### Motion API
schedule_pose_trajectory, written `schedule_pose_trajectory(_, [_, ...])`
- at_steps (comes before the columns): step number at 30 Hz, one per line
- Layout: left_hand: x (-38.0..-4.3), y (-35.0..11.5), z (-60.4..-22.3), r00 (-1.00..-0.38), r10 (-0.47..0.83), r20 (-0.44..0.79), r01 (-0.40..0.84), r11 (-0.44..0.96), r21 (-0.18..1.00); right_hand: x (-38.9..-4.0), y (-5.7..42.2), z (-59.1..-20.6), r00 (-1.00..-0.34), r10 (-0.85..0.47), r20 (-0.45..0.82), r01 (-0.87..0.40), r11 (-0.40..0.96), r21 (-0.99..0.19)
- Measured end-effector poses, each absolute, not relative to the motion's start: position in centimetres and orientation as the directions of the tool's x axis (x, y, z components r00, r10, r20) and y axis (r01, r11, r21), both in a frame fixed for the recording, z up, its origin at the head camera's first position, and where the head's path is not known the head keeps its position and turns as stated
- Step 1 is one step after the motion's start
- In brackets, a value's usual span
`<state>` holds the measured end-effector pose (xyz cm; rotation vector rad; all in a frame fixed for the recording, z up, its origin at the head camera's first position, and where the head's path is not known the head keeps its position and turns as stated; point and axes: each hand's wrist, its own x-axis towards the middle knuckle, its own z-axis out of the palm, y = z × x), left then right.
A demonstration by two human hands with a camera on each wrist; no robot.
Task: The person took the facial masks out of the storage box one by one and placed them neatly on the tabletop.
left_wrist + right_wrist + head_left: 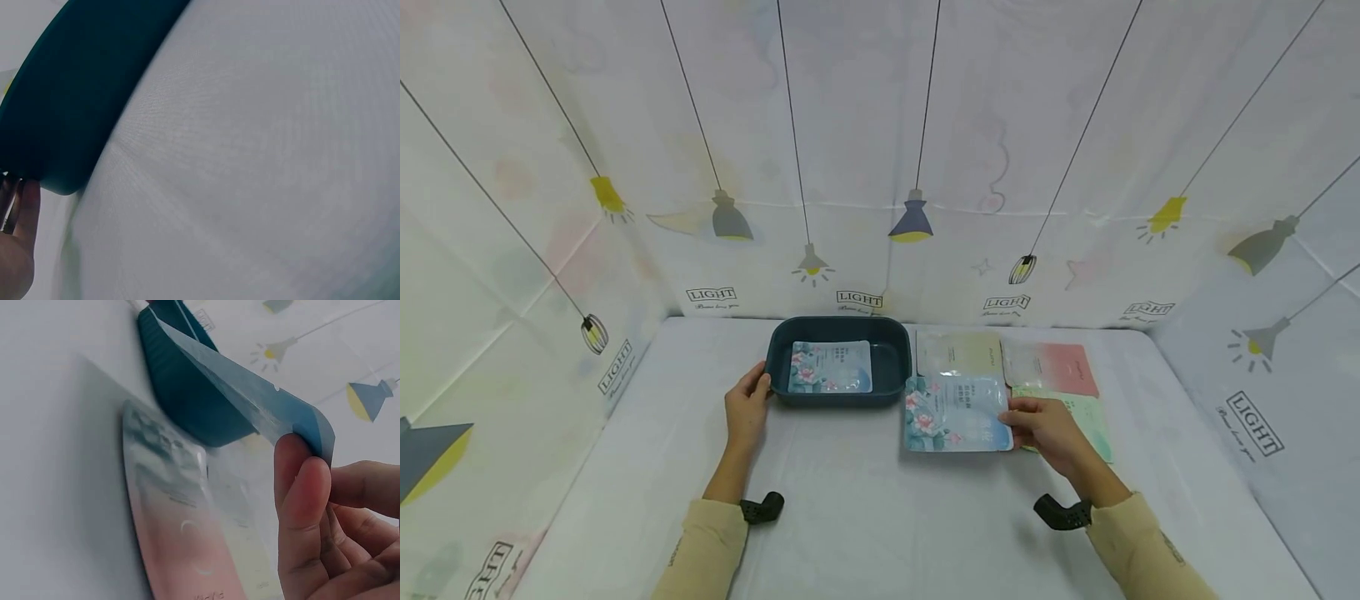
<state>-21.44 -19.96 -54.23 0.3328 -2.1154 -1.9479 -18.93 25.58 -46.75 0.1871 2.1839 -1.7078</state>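
A dark teal rectangular tub (pixel 891 360) stands at the back middle of the table, with one blue floral sachet (pixel 831 367) lying flat inside. My left hand (pixel 747 414) is at the tub's left end; in the left wrist view its fairly straight fingers (pixel 28 209) touch the outer wall. Between thumb and forefinger, my right hand (pixel 1051 435) pinches the right edge of a second blue floral sachet (pixel 958 415). This sachet is raised over the table, its left corner close to the tub's front right. The right wrist view shows it edge-on, tilted.
Right of the tub lie several flat sachets: a pale yellow-green one (pixel 961 352), a pink one (pixel 1067 367) and a light green one (pixel 1088 417) partly behind my right hand. White cloth (pixel 865 517) covers the table. A lamp-printed curtain (pixel 865 150) surrounds it.
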Motion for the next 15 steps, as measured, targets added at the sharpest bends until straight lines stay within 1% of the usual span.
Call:
schedule_pose_trajectory(6, [-21.5,-19.9,-54.4,-0.940,-0.340,0.024,-0.002,0.076,0.997,-17.8,26.4,-48.2,-0.919,-0.121,-0.375,0.337,0.250,-0.908])
schedule_pose_trajectory(15, [-21.9,-19.8,-55.0,-0.927,-0.362,0.100,0.059,0.124,0.991,-16.2,27.3,-50.2,-0.896,-0.122,-0.427,0.393,0.233,-0.890])
